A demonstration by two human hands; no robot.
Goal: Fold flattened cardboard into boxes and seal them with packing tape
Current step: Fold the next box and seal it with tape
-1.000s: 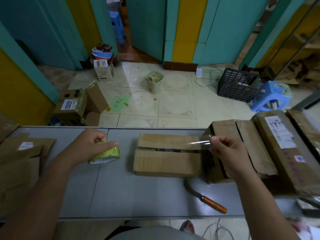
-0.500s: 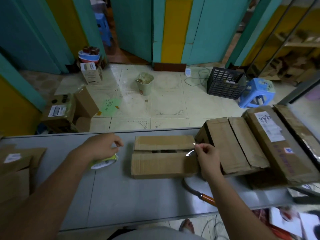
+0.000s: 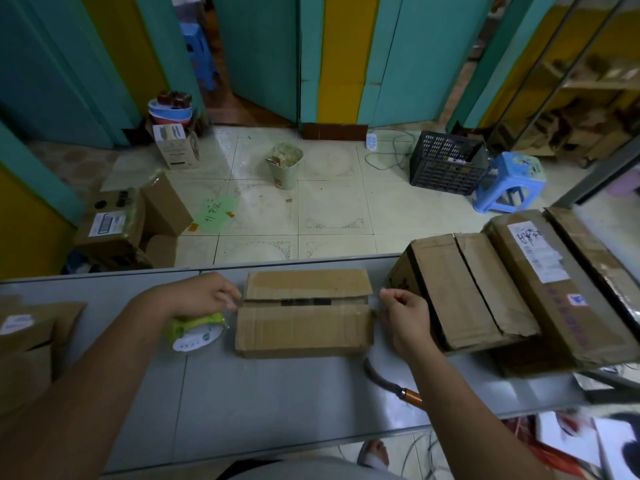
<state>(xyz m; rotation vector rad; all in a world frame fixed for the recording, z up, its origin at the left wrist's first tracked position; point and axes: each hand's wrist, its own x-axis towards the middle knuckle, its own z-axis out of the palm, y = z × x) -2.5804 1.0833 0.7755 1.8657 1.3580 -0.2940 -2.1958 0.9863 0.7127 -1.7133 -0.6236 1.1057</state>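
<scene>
A small brown cardboard box (image 3: 304, 327) lies on the grey table (image 3: 277, 403) with its two top flaps closed and a dark gap along the seam. My left hand (image 3: 197, 296) grips a roll of clear packing tape with a green core (image 3: 195, 332) at the box's left end. My right hand (image 3: 403, 315) pinches the free end of the tape at the box's right end. The clear strip runs between the hands over the seam and is hard to see.
Larger cardboard boxes (image 3: 485, 292) crowd the table's right side. A knife with an orange handle (image 3: 398, 388) lies near my right forearm. Flattened cardboard (image 3: 31, 344) sits at the left. Beyond the table are a bin (image 3: 285, 164), a black crate (image 3: 446, 162) and a blue stool (image 3: 509, 181).
Both hands came down to the box's ends. The left hand moved right with the roll to the box's left edge; the right hand lowered the tape end onto the right edge.
</scene>
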